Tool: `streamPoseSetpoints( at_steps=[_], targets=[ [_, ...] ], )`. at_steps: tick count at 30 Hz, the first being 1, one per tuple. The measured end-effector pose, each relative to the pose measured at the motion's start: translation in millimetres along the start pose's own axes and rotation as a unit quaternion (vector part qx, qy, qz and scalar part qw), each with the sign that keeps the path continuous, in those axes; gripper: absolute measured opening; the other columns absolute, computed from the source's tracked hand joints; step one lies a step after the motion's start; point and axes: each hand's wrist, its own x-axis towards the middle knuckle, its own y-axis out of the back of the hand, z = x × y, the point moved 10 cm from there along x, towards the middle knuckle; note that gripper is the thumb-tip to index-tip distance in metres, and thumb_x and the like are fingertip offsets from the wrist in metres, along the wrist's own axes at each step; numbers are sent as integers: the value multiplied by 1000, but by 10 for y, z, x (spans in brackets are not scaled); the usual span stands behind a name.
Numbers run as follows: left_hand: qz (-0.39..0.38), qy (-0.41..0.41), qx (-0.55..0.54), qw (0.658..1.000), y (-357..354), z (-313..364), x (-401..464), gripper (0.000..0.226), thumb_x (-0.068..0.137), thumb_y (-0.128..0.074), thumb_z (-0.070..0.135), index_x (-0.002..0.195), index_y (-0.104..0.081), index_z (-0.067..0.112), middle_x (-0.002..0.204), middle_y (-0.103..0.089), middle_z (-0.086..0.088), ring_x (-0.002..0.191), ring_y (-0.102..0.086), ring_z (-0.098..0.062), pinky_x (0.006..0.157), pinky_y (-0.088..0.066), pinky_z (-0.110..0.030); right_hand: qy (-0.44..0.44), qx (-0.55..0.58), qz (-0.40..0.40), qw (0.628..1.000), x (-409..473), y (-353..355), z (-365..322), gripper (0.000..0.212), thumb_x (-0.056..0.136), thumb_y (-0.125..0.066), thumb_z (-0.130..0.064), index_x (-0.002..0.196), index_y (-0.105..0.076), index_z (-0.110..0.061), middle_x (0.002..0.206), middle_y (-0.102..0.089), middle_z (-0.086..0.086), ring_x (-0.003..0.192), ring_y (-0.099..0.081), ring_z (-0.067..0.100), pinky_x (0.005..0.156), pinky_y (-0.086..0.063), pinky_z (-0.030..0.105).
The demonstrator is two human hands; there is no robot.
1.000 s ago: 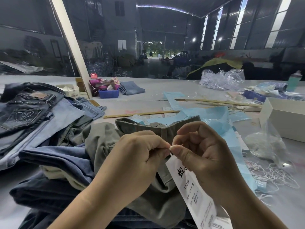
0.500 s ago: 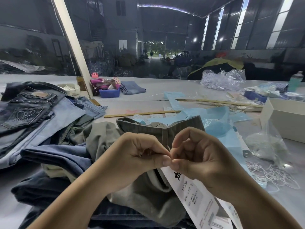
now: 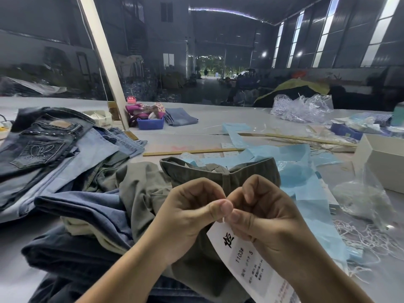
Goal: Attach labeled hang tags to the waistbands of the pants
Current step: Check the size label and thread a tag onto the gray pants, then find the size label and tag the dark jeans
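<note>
A grey table [image 3: 218, 127] holds piled jeans [image 3: 54, 149]. Over olive pants [image 3: 218, 173], the left hand [image 3: 188, 217] and right hand [image 3: 269, 219] pinch the white tag [image 3: 247, 259] string, fingers curled, thumbs touching.

Single head-worn view, facing forward and down, close over table [image 3: 218, 125]

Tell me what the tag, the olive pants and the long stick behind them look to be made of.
Tag: matte white paper or thin card, printed black; it bends.
Olive pants: matte woven cloth, probably cotton; it creases softly, waistband ribbed.
Stick: pale wood, likely a ruler; flat, straight, yellowish, markings too small to read.
</note>
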Motion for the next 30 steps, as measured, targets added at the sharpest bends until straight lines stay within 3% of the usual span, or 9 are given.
streamPoseSetpoints(
  at_steps=[3, 6, 8, 11, 15, 17, 21, 24, 30],
  targets=[
    [-17, 9, -6, 1000, 27, 2, 24, 31, 68, -85, 43, 76, -67, 20, 70, -63, 0, 62, -60, -11, 57, -49, -21, -3, -1, -17, 1000, 20, -54, -34, 39, 63, -89, -21, 67, -51, -20, 69, -58, 12, 52, -44, 13, 46, -38, 21],
    [3, 28, 35, 999, 138, -44, 48, 34, 67, -84, 49, 77, -68, 21, 72, -64, -1, 67, -61, -13, 62, -49, -24, -11, -131, 29, 991, 79, 20, -48, 27, 70, -81, -20, 64, -55, -25, 68, -58, 15, 56, -48, 17, 50, -41, 26],
    [57, 39, 112, 991, 294, -89, 47, 31, 69, -80, 54, 76, -70, 25, 70, -63, 1, 67, -56, -12, 63, -45, -25, -2, -317, 69, 946, 157, 55, -107, 23, 79, -78, -17, 69, -59, -23, 67, -59, 10, 57, -50, 15, 53, -43, 31],
    [113, 45, 246, 962, 511, -104, 5, 12, 78, -69, 39, 80, -68, 27, 71, -63, 9, 64, -54, -6, 59, -41, -21, 29, -531, 59, 845, 344, -135, -199, 24, 82, -71, -10, 71, -58, -28, 67, -60, -10, 61, -55, 0, 52, -41, 13],
    [90, 45, 501, 860, 788, 15, -31, 29, 75, -47, 34, 94, -66, 25, 96, -57, 8, 89, -55, -9, 77, -44, -23, 12, -665, -75, 743, 745, -683, -6, 12, 89, -63, -32, 85, -53, -38, 97, -50, -18, 84, -51, -1, 67, -41, 13],
    [95, 66, 577, 808, 1094, 45, -74, 33, 75, -41, 37, 96, -64, 25, 100, -55, 2, 97, -53, -18, 84, -45, -30, 20, -678, -112, 726, 977, -965, 121, 7, 90, -57, -36, 94, -52, -35, 99, -47, -16, 88, -47, 1, 72, -40, 16],
    [205, 112, 635, 736, 2198, 240, -147, 5, 84, -52, 32, 85, -49, 28, 96, -45, 5, 98, -48, -19, 83, -39, -29, 34, -682, -159, 713, 1400, -1464, 605, 26, 88, -52, -34, 114, -52, -28, 114, -48, -6, 109, -47, 16, 87, -38, 25],
    [300, 190, 656, 666, 3220, 387, -166, 29, 89, -56, 37, 111, -58, 19, 115, -51, -4, 111, -49, -24, 95, -41, -32, -13, -671, -187, 717, 1712, -1703, 1101, 24, 88, -55, -38, 107, -48, -24, 122, -47, 0, 114, -47, 21, 89, -38, 27],
    [323, 359, 742, 466, 5000, 302, -559, 54, 93, -52, 43, 136, -36, 15, 140, -40, -9, 127, -40, -28, 101, -38, -39, -126, -611, -252, 739, 2298, -1966, 1881, 43, 87, -56, -45, 122, -43, -23, 130, -42, -1, 122, -42, 19, 95, -36, 33]
  ],
)
